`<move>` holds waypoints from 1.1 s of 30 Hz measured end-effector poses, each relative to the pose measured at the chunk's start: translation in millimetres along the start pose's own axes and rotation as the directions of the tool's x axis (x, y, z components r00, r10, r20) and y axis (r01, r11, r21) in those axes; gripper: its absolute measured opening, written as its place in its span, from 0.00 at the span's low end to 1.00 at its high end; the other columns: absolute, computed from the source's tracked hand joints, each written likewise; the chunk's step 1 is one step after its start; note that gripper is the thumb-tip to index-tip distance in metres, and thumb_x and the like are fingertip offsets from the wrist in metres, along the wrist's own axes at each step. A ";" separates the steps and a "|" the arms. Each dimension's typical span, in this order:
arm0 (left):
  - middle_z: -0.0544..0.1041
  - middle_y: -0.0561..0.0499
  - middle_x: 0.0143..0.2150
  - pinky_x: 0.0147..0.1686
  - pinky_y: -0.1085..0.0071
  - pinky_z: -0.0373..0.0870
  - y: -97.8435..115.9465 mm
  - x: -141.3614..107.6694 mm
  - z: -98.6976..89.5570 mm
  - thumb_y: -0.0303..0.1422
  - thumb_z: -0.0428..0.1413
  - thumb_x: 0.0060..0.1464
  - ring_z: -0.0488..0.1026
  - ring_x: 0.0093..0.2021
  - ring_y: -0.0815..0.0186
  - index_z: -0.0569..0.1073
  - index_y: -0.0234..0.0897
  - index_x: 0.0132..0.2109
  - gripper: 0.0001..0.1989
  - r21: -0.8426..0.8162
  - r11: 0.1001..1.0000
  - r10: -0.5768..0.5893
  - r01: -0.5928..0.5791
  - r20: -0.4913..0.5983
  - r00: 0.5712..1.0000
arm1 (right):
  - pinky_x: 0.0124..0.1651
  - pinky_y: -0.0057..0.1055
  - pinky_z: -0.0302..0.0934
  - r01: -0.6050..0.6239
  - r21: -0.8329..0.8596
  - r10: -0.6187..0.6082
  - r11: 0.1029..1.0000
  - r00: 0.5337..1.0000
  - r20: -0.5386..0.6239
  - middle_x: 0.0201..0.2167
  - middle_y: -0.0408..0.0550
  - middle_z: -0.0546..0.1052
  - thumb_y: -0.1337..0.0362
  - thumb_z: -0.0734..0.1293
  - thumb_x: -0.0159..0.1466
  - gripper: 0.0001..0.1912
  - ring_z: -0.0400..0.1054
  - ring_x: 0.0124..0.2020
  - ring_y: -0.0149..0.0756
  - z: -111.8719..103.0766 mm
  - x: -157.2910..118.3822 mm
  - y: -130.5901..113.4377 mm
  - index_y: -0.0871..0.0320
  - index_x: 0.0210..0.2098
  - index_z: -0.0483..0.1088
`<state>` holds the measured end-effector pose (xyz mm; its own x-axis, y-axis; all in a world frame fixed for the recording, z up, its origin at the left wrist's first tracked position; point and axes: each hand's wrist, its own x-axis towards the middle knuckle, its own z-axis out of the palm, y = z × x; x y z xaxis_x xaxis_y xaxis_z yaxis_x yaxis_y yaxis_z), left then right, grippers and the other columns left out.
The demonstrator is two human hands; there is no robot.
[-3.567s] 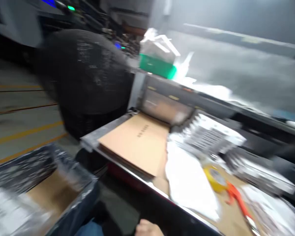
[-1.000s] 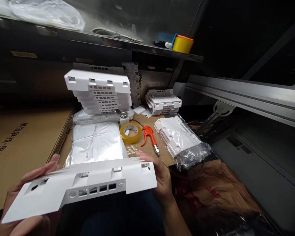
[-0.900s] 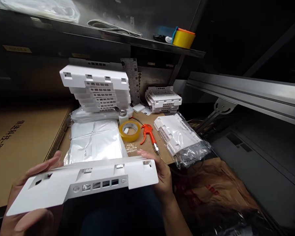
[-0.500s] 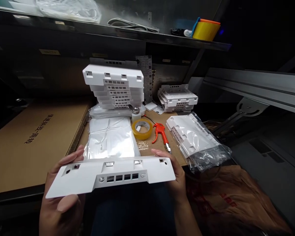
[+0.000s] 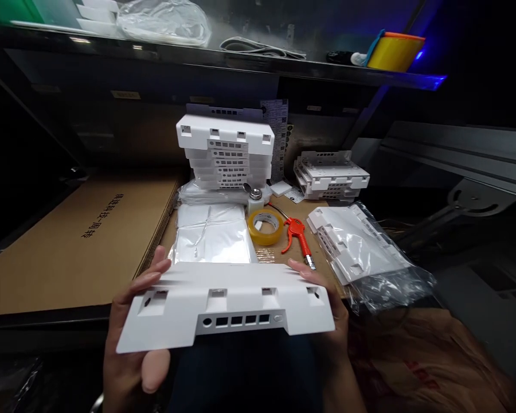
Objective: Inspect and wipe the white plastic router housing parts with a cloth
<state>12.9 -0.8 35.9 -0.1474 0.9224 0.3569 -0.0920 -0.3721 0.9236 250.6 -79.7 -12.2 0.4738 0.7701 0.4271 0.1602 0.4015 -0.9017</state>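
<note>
A white plastic housing (image 5: 236, 292) with a row of square port openings and a round hole spans the space between my two hands, low in the view. My left hand (image 5: 131, 321) grips its left end, thumb below and fingers behind the edge. At the other end, my right hand (image 5: 333, 298) is closed on the housing, its fingertips on the upper edge and its thumb hidden. Just beyond lie clear plastic bags (image 5: 212, 235). Past them rises a stack of similar white housings (image 5: 226, 149).
A roll of yellow tape (image 5: 265, 235) and a red air blow gun (image 5: 298, 232) lie on the bench. To the right is a bagged housing (image 5: 352, 241), with a smaller stack (image 5: 331, 175) behind. Cardboard sheets (image 5: 81, 246) cover the left. A metal shelf (image 5: 223, 63) runs overhead.
The housing has tilted, so more of its top surface shows. My view has turned left, shifting everything rightward in the picture. Both hands keep their hold.
</note>
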 end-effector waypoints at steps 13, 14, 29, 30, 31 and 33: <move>0.69 0.50 0.72 0.70 0.58 0.62 6.0 0.5 8.5 0.68 0.55 0.52 0.55 0.75 0.52 0.76 0.50 0.61 0.39 -0.360 0.855 -0.380 0.372 0.051 0.923 | 0.66 0.63 0.63 0.188 -0.050 -0.188 0.981 0.982 0.003 0.59 0.51 0.79 0.63 0.69 0.69 0.13 0.71 0.63 0.58 -22.0 1.7 14.3 0.49 0.53 0.76; 0.67 0.49 0.72 0.68 0.57 0.65 6.2 5.0 6.6 0.68 0.53 0.54 0.57 0.75 0.50 0.73 0.48 0.64 0.41 -0.414 0.746 -0.536 0.521 0.090 0.840 | 0.67 0.65 0.61 0.252 -0.063 -0.250 0.966 0.967 0.041 0.61 0.50 0.78 0.64 0.68 0.69 0.14 0.70 0.65 0.58 -25.3 2.5 15.7 0.49 0.54 0.76; 0.84 0.54 0.53 0.65 0.62 0.70 -29.0 -8.3 -28.9 0.56 0.52 0.65 0.77 0.60 0.55 0.81 0.46 0.56 0.26 -0.613 0.425 -0.579 0.666 0.381 0.721 | 0.54 0.43 0.77 -0.354 0.020 0.351 0.935 0.932 0.089 0.55 0.56 0.82 0.49 0.60 0.75 0.23 0.77 0.57 0.52 -53.9 -15.2 15.1 0.52 0.61 0.75; 0.82 0.54 0.58 0.66 0.61 0.68 -33.6 -9.5 -32.7 0.58 0.48 0.66 0.76 0.61 0.55 0.79 0.47 0.59 0.29 -0.649 0.373 -0.495 0.664 0.466 0.733 | 0.54 0.44 0.77 -0.388 0.042 0.379 0.921 0.915 0.135 0.55 0.56 0.82 0.48 0.59 0.75 0.25 0.78 0.56 0.54 -53.9 -19.6 12.0 0.53 0.60 0.76; 0.79 0.55 0.61 0.68 0.60 0.66 -37.9 -10.2 -35.8 0.60 0.46 0.66 0.75 0.62 0.55 0.76 0.48 0.62 0.32 -0.669 0.314 -0.407 0.674 0.546 0.732 | 0.55 0.44 0.76 -0.407 0.040 0.396 0.913 0.904 0.162 0.56 0.56 0.81 0.48 0.60 0.75 0.25 0.77 0.56 0.54 -53.6 -23.7 9.2 0.53 0.60 0.76; 0.76 0.55 0.64 0.68 0.60 0.65 -45.7 -10.8 -41.3 0.64 0.42 0.64 0.77 0.60 0.56 0.74 0.50 0.64 0.36 -0.663 0.224 -0.272 0.715 0.662 0.699 | 0.56 0.45 0.75 -0.403 0.000 0.397 0.915 0.901 0.174 0.55 0.56 0.81 0.48 0.62 0.74 0.25 0.77 0.57 0.55 -52.2 -30.0 5.1 0.54 0.61 0.76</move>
<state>-21.9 2.0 -16.0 0.5738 0.8139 0.0908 -0.7785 0.5076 0.3692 282.5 -126.6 -33.1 0.3400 0.9397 0.0381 -0.0444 0.0565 -0.9974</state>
